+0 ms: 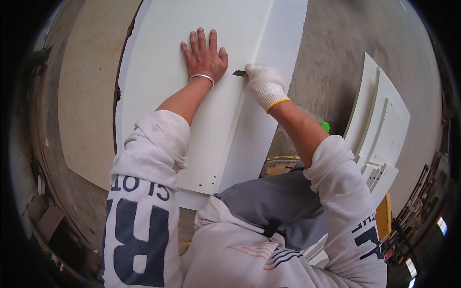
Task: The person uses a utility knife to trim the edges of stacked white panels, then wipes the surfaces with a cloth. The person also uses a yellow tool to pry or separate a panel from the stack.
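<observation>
My bare left hand (205, 60) lies flat on a long white panel (206, 139), fingers spread, with a bangle at the wrist. My right hand (265, 85) wears a white knitted glove with a yellow cuff edge. It is closed on a thin black blade (238, 73), whose slanted end pokes out to the left over the panel near its right long edge. Any handle inside the glove is hidden. Beneath the panel a whitish sheet (285, 36) sticks out along the right side. Small holes show at the panel's near end.
A beige board (86, 96) lies on the floor to the left. At the right, several white panels (379, 120) are stacked in a leaning pile. A green round object (324, 126) shows beside my right forearm. Piled materials (418, 197) stand at the far right rim.
</observation>
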A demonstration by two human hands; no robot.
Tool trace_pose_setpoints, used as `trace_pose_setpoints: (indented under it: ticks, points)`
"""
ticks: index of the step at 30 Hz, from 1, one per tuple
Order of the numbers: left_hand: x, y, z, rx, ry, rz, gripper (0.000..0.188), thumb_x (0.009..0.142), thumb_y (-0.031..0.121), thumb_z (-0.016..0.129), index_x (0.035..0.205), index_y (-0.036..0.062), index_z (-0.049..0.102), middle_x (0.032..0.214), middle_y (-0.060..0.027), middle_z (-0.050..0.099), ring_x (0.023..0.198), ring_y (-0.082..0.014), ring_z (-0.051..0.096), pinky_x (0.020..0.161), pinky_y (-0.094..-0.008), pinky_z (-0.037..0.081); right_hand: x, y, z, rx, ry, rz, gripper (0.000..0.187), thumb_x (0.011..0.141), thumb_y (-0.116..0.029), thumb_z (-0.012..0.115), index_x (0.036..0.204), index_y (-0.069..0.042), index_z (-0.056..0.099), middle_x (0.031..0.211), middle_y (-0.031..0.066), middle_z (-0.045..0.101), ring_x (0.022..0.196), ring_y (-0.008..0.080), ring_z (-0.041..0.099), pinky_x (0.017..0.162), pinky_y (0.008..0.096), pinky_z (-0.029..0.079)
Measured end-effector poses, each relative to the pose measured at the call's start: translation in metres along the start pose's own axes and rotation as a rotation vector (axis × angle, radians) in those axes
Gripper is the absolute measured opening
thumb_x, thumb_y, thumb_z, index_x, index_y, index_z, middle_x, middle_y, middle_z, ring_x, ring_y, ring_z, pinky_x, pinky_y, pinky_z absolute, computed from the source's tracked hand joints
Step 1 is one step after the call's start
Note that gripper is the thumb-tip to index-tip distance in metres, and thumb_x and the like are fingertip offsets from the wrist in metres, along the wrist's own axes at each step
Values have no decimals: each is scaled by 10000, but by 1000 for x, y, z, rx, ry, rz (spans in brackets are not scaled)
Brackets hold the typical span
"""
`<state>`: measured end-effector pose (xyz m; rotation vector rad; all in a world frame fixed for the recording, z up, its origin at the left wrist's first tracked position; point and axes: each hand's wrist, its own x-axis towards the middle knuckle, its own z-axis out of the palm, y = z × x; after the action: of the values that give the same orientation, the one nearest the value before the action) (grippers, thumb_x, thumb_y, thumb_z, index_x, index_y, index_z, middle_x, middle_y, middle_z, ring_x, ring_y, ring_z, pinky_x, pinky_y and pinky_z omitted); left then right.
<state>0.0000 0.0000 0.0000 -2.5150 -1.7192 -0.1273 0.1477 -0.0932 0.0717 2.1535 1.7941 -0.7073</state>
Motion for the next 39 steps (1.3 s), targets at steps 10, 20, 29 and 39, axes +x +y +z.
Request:
trace_pose_setpoints:
  ticks: [10, 20, 29, 39]
  points:
    - [-15, 7, -5, -30, -55, -7, 657, 1029, 445, 422, 1624, 177, 342, 1691, -142, 266, 1574, -351, 206, 1252, -626, 138, -36, 1, 18, 115, -113, 12, 244, 1036, -268, 536, 1194, -157, 685, 1118, 124, 752, 1064, 333, 719, 866, 451, 567]
    - [-17, 8, -9, -32, -112, -9, 666, 1044, 438, 381, 1648, 177, 280, 1708, -137, 229, 1591, -343, 155, 1265, -613, 92, 83, 79, -30, 442, 186, 105, 267, 1017, -235, 506, 1166, -134, 703, 1059, 182, 746, 1003, 397, 700, 878, 463, 540]
    - [-20, 4, -5, -4, -70, 0, 657, 1036, 437, 399, 1628, 164, 320, 1689, -142, 259, 1574, -350, 187, 1251, -622, 129, 92, 63, -46, 141, 134, 77, 299, 1047, -302, 484, 1256, -183, 662, 1133, 140, 745, 1051, 397, 702, 884, 485, 547]
    - [-17, 8, 3, -38, 19, -1, 673, 1003, 445, 438, 1599, 137, 378, 1666, -171, 301, 1554, -369, 226, 1241, -634, 131, -25, 6, 13, 81, -48, -32, 236, 982, -144, 525, 1194, -121, 625, 1106, 145, 745, 1017, 388, 724, 834, 504, 575]
